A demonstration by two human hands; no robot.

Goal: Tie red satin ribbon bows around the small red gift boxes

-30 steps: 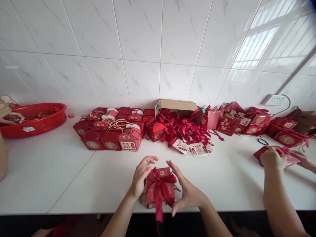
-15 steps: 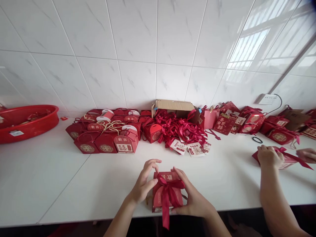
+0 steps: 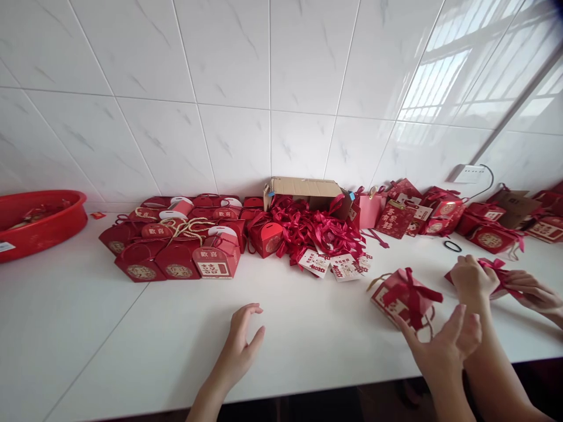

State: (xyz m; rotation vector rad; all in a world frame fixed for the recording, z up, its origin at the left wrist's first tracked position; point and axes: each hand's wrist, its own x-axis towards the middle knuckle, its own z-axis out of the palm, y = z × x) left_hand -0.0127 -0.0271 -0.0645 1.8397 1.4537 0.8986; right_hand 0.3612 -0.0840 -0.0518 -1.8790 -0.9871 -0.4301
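A red gift box with a dark red ribbon bow on top and a cord handle sits tilted on the white table, right of the middle. My right hand is just in front of it with fingers spread; the thumb tip overlaps the box's lower edge, and I cannot tell if it touches. My left hand hovers over the table's front middle, fingers curved, thumb apart, holding nothing. Behind it lies a heap of red ribbons spilling from a cardboard box, with printed cards at its front.
Several red gift boxes stand grouped at the left. A red basin is at the far left. Close on my right, another person's hands work on a ribboned box. A black ring and more boxes lie behind.
The bowed box has gone from between my hands at the front middle to the right, near the other person. My right hand moved right with spread fingers; my left hand stayed near the middle.
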